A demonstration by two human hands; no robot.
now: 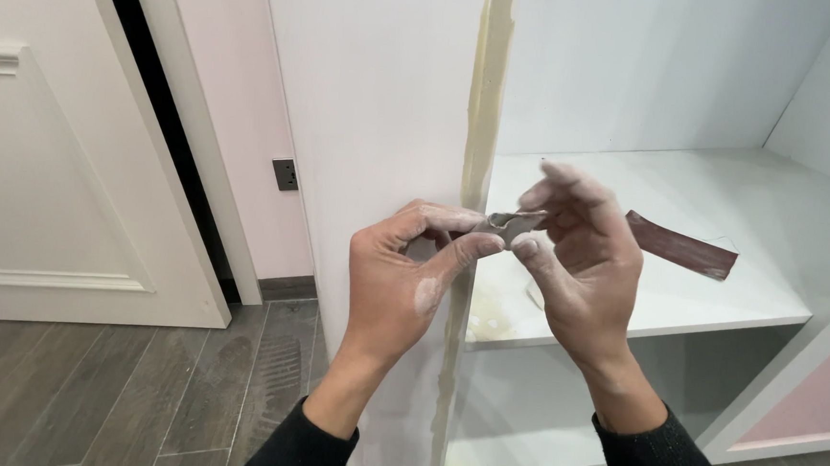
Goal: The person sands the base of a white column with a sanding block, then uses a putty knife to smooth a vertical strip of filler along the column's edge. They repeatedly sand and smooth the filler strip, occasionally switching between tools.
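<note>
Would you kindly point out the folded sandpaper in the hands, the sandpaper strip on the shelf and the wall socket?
folded sandpaper (504, 223), head view, creased middle.
sandpaper strip (680, 244), head view, centre.
wall socket (285, 174), head view, faceplate.

Your left hand and right hand are dusted white with powder, and your sleeves are black. The scrap pinched between them is grey. At three o'clock from it, the sandpaper strip is reddish brown on the white shelf. The cabinet edge at twelve o'clock runs pale yellow down a white panel. At nine o'clock the wall is pink, the door white, the floor grey wood-grain.
</note>
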